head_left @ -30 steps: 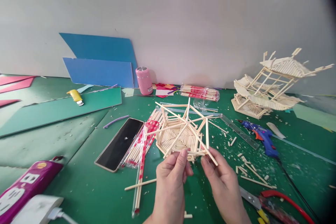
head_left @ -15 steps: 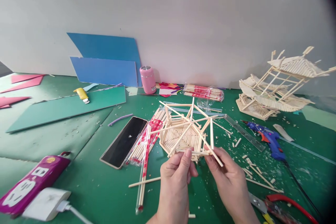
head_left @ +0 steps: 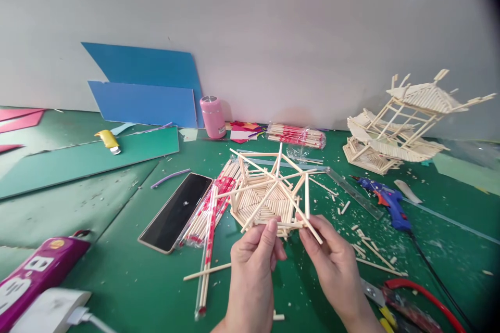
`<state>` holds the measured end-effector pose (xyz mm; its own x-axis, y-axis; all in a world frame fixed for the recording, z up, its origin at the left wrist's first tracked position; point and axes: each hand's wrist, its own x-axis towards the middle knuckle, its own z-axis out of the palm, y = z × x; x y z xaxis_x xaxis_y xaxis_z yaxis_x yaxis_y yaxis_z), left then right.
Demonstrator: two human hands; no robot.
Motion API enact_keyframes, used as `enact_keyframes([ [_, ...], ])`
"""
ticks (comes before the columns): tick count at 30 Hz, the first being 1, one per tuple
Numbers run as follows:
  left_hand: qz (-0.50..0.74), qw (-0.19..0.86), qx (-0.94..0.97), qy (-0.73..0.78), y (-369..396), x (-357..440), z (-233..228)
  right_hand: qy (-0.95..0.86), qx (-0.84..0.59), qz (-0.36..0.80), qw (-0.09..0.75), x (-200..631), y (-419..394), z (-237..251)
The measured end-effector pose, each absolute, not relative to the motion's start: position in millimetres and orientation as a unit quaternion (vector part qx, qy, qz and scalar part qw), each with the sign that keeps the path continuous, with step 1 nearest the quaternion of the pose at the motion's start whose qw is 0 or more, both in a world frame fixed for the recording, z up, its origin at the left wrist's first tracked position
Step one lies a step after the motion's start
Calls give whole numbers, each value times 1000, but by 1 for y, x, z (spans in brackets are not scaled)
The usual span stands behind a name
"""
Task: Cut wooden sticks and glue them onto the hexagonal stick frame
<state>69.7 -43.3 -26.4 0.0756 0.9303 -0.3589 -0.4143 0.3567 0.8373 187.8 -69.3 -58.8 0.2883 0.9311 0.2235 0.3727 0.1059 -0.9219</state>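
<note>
Pinches the near rim of the stick frame (head_left: 260,200) with the left hand (head_left: 253,265), grip closed between thumb and fingers. Pinches the same frame at its near right corner with the right hand (head_left: 332,257), grip likewise closed. Has the frame near the middle of the worktop (head_left: 128,281), well short of the far edge along the white panel (head_left: 242,47); cannot tell resting from slightly lifted. Leaves little room on the left, with wrapped sticks (head_left: 224,187) just beside the frame, then a phone (head_left: 175,212). Offers more room between phone and purple power strip (head_left: 66,255), toward the near left corner. Shows offcuts (head_left: 378,254) and a glue gun (head_left: 396,213) toward the right edge, a red-handled tool (head_left: 410,282) just beside the right forearm, and a tilted stick model (head_left: 410,148) toward the far right corner.
</note>
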Motion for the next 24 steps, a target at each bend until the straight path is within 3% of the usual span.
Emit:
enact_keyframes([
  [19, 491, 701, 269, 441, -43, 67, -29, -490, -634, 269, 535, 188, -75, -59],
  [24, 463, 731, 263, 427, -58, 61, -31, -526, -618, 218, 542, 183, -94, -58],
])
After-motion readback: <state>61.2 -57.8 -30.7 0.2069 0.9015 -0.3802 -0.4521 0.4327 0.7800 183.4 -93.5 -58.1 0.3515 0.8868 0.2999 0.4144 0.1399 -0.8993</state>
